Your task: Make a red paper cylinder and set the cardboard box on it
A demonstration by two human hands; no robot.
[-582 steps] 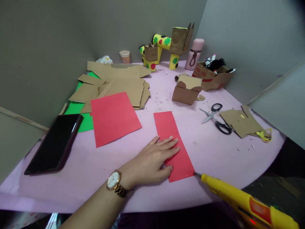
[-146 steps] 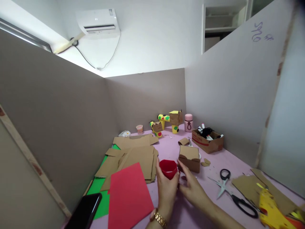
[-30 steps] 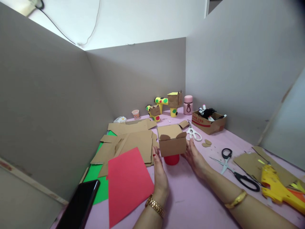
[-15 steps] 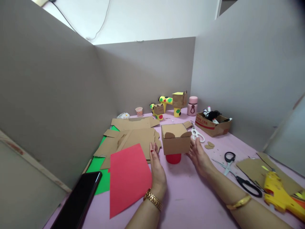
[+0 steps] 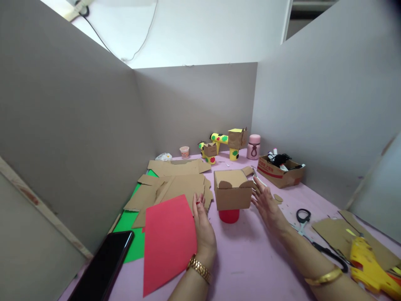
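Observation:
A cardboard box with two rounded ears (image 5: 233, 197) stands on a red round base (image 5: 229, 215) on the pink tabletop. My left hand (image 5: 204, 230) is open to its left, fingers extended, over the right edge of a red paper sheet (image 5: 169, 244); a gap separates it from the box. On the other side, my right hand (image 5: 267, 207) is open with fingers spread, close to the box's right side. Whether its fingertips touch the box I cannot tell. Neither hand holds anything.
Cardboard pieces (image 5: 180, 188) lie on green paper (image 5: 134, 246) at left, near a black phone (image 5: 103, 267). Scissors (image 5: 303, 223) and a yellow glue gun (image 5: 368, 263) lie at right. Behind stand yellow spotted cardboard animals (image 5: 234, 154), a pink bottle (image 5: 253, 147) and a marker box (image 5: 280, 173).
My right hand has moved slightly right, away from the box, and my left hand slightly left. The view has tilted up a little. The box stays in place.

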